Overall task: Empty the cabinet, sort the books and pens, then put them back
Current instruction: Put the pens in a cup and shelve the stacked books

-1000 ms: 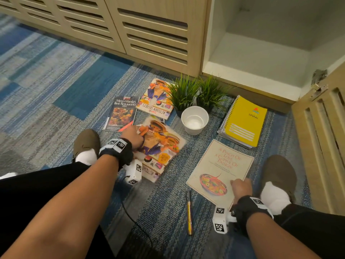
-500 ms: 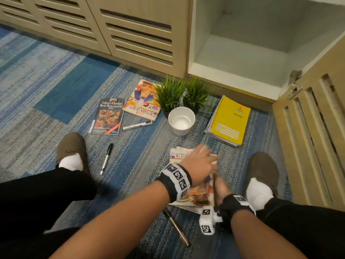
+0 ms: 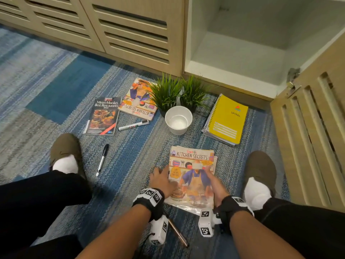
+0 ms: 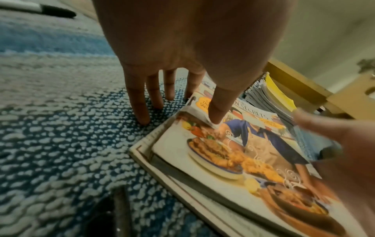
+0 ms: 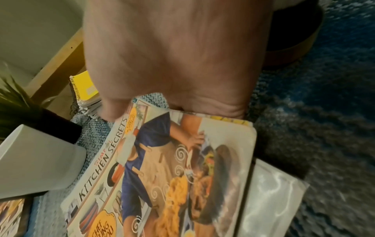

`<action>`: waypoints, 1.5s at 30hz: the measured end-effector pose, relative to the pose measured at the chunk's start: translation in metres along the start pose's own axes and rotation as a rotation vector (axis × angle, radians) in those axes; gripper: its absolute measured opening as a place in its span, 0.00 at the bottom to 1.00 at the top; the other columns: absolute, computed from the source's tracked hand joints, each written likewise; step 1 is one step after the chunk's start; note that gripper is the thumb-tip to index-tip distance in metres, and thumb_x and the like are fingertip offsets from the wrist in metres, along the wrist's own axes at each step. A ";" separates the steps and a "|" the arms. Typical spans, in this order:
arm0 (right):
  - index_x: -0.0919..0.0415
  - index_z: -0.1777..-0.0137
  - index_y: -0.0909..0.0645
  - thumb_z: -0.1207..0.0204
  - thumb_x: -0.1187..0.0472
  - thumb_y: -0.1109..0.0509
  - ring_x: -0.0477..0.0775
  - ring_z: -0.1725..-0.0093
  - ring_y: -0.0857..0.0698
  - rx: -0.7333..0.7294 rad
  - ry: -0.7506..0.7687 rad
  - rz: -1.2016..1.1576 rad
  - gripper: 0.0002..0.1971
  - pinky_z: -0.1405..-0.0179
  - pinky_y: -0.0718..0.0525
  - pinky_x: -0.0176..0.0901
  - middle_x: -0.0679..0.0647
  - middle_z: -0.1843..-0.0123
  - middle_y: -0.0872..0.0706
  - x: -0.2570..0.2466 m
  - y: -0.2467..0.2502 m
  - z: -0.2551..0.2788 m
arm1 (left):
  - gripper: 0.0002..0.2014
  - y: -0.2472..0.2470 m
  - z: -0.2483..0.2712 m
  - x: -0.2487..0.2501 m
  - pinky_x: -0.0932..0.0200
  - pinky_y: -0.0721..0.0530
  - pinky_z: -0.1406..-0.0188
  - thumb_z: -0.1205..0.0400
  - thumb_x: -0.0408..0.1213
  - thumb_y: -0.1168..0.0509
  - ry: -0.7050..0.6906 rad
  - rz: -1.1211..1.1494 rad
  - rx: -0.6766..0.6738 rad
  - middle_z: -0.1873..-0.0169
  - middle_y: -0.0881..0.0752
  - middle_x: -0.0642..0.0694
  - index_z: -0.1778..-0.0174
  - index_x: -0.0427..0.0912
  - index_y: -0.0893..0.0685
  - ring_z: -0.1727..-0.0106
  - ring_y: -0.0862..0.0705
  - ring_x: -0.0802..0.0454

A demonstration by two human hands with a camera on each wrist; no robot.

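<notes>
A "Kitchen Secrets" magazine [image 3: 193,176] [image 5: 162,160] lies on top of a beige cookbook [image 4: 146,154] on the carpet between my feet. My left hand [image 3: 162,176] is at its left edge, with straight fingers [image 4: 142,112] on the carpet and the thumb pressing the cover. My right hand [image 3: 212,176] holds the right edge, thumb over the cover and fingers tucked out of sight beneath. Further left lie a restaurant guide [image 3: 101,116], a second "Kitchen Secrets" magazine [image 3: 139,100], a white marker [image 3: 133,125] and a black marker [image 3: 101,159]. A brown pen [image 3: 177,233] lies by my left wrist.
A white cup [image 3: 178,119] stands before two small potted plants [image 3: 165,92]. Stacked spiral notebooks with a yellow one [image 3: 226,119] on top lie to the right of the cup. The open cabinet [image 3: 237,53] is bare inside, and its slatted door [image 3: 313,137] swings out at right. My shoes flank the stack.
My left hand carried the magazine from the left across to the cookbook by my right hand and laid it on top. Two markers now show on the left.
</notes>
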State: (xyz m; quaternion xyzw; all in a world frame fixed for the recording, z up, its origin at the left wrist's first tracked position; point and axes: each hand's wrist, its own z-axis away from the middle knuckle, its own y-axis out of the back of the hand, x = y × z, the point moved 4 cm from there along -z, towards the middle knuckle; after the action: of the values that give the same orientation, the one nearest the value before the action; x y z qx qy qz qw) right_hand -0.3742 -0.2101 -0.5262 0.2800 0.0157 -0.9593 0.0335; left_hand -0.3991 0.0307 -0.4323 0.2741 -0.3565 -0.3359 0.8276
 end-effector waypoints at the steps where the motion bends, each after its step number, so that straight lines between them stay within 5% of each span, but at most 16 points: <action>1: 0.55 0.41 0.09 0.41 0.24 0.25 0.64 0.45 0.08 0.035 -0.015 0.050 0.39 0.39 0.13 0.69 0.57 0.47 0.06 0.003 0.003 -0.002 | 0.37 0.000 -0.001 0.000 0.43 0.28 0.29 0.29 0.52 0.29 0.005 0.007 0.003 0.34 0.32 0.43 0.23 0.60 0.35 0.30 0.31 0.38; 5: 0.63 0.49 0.09 0.46 0.57 0.20 0.67 0.49 0.08 0.072 -0.004 0.101 0.22 0.43 0.14 0.76 0.62 0.50 0.06 0.016 0.010 -0.016 | 0.41 -0.002 -0.001 -0.001 0.44 0.26 0.30 0.32 0.50 0.25 -0.009 0.035 0.025 0.38 0.31 0.43 0.23 0.63 0.35 0.34 0.28 0.38; 7: 0.61 0.45 0.10 0.51 0.61 0.19 0.68 0.47 0.09 0.051 -0.037 0.079 0.28 0.43 0.15 0.79 0.61 0.48 0.06 0.014 0.008 -0.008 | 0.41 -0.004 -0.004 -0.001 0.44 0.23 0.32 0.32 0.46 0.26 -0.013 0.058 0.007 0.40 0.31 0.44 0.23 0.63 0.36 0.36 0.25 0.38; 9: 0.62 0.41 0.11 0.44 0.65 0.19 0.72 0.45 0.10 0.038 -0.063 0.035 0.26 0.47 0.14 0.78 0.63 0.46 0.07 0.001 0.002 0.012 | 0.42 -0.005 -0.005 0.001 0.43 0.22 0.32 0.30 0.43 0.28 -0.010 0.033 -0.026 0.38 0.30 0.43 0.21 0.61 0.39 0.36 0.24 0.37; 11: 0.62 0.42 0.10 0.30 0.65 0.21 0.73 0.44 0.10 0.039 -0.069 -0.023 0.16 0.55 0.10 0.68 0.65 0.46 0.07 -0.020 -0.013 0.045 | 0.42 -0.005 -0.005 0.004 0.42 0.22 0.32 0.28 0.42 0.28 -0.021 -0.033 -0.039 0.35 0.31 0.42 0.20 0.58 0.41 0.34 0.25 0.36; 13: 0.59 0.45 0.09 0.26 0.58 0.20 0.68 0.47 0.08 0.080 -0.031 -0.021 0.12 0.57 0.09 0.61 0.62 0.47 0.06 -0.025 -0.016 0.052 | 0.40 -0.003 -0.005 0.006 0.43 0.21 0.33 0.28 0.43 0.28 -0.049 -0.030 -0.051 0.36 0.29 0.43 0.20 0.57 0.39 0.36 0.23 0.38; 17: 0.52 0.51 0.07 0.43 0.36 0.20 0.62 0.52 0.07 0.147 0.028 0.033 0.25 0.45 0.10 0.66 0.55 0.53 0.05 -0.020 -0.015 0.041 | 0.14 0.030 -0.017 0.002 0.50 0.13 0.47 0.23 0.42 0.33 -0.068 0.088 -0.035 0.54 0.11 0.48 0.41 0.54 0.15 0.52 0.12 0.46; 20: 0.56 0.53 0.09 0.29 0.47 0.21 0.61 0.53 0.08 0.166 0.064 0.044 0.13 0.45 0.11 0.57 0.57 0.53 0.06 -0.031 -0.026 0.058 | 0.07 0.086 -0.044 -0.008 0.55 0.15 0.52 0.20 0.43 0.36 0.003 0.065 0.108 0.55 0.09 0.44 0.52 0.49 0.12 0.51 0.12 0.43; 23: 0.55 0.54 0.10 0.23 0.51 0.24 0.61 0.53 0.09 0.246 0.092 0.064 0.07 0.45 0.11 0.60 0.58 0.54 0.07 -0.025 -0.023 0.055 | 0.07 0.141 -0.082 -0.011 0.53 0.16 0.55 0.19 0.40 0.38 0.075 0.059 0.194 0.54 0.11 0.41 0.54 0.48 0.14 0.54 0.14 0.40; 27: 0.51 0.58 0.11 0.32 0.37 0.24 0.62 0.52 0.09 0.294 0.095 0.170 0.17 0.43 0.12 0.64 0.57 0.54 0.07 -0.018 -0.022 0.041 | 0.13 0.192 -0.140 -0.003 0.49 0.17 0.46 0.20 0.38 0.37 0.170 0.029 0.234 0.44 0.13 0.37 0.39 0.42 0.18 0.43 0.15 0.37; 31: 0.39 0.58 0.12 0.46 0.24 0.29 0.62 0.43 0.11 0.261 -0.007 0.199 0.24 0.37 0.14 0.64 0.54 0.48 0.10 -0.005 -0.020 0.026 | 0.35 0.225 -0.196 -0.007 0.46 0.21 0.34 0.26 0.47 0.29 0.298 0.061 0.290 0.29 0.22 0.36 0.24 0.39 0.32 0.30 0.22 0.35; 34: 0.43 0.56 0.12 0.31 0.37 0.25 0.62 0.44 0.10 0.278 0.034 0.200 0.12 0.38 0.14 0.65 0.54 0.46 0.07 -0.009 -0.020 0.030 | 0.52 0.238 -0.228 -0.016 0.38 0.26 0.27 0.34 0.55 0.23 0.355 0.011 0.315 0.23 0.30 0.33 0.19 0.38 0.40 0.24 0.29 0.33; 38: 0.48 0.52 0.10 0.23 0.53 0.25 0.59 0.45 0.09 0.268 0.031 0.150 0.03 0.37 0.14 0.63 0.51 0.48 0.06 -0.019 -0.022 0.039 | 0.58 0.246 -0.248 -0.024 0.36 0.30 0.24 0.39 0.59 0.19 0.364 -0.003 0.324 0.23 0.33 0.30 0.19 0.34 0.39 0.23 0.31 0.30; 41: 0.51 0.49 0.10 0.32 0.42 0.24 0.58 0.45 0.09 0.295 -0.023 0.161 0.17 0.38 0.13 0.61 0.51 0.48 0.07 -0.016 -0.023 0.038 | 0.63 0.249 -0.266 -0.040 0.37 0.21 0.34 0.60 0.70 0.19 0.337 -0.061 0.310 0.34 0.19 0.34 0.31 0.37 0.24 0.35 0.19 0.32; 43: 0.55 0.36 0.15 0.44 0.30 0.28 0.60 0.40 0.11 0.310 -0.072 0.170 0.40 0.36 0.14 0.60 0.54 0.41 0.09 -0.010 -0.023 0.033 | 0.50 0.255 -0.265 -0.038 0.41 0.16 0.41 0.57 0.62 0.14 0.330 -0.012 0.295 0.47 0.16 0.41 0.45 0.38 0.23 0.48 0.17 0.40; 45: 0.55 0.28 0.20 0.44 0.29 0.29 0.61 0.35 0.13 0.296 -0.115 0.170 0.46 0.33 0.15 0.59 0.55 0.34 0.12 -0.008 -0.025 0.030 | 0.40 0.256 -0.259 -0.025 0.45 0.15 0.44 0.51 0.53 0.12 0.319 0.033 0.219 0.51 0.16 0.41 0.48 0.40 0.20 0.52 0.17 0.43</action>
State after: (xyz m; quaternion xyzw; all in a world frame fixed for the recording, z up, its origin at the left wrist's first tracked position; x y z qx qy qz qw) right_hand -0.3855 -0.1865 -0.4963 0.2268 -0.1511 -0.9593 0.0737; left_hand -0.1192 0.2653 -0.4192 0.4065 -0.2598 -0.2337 0.8442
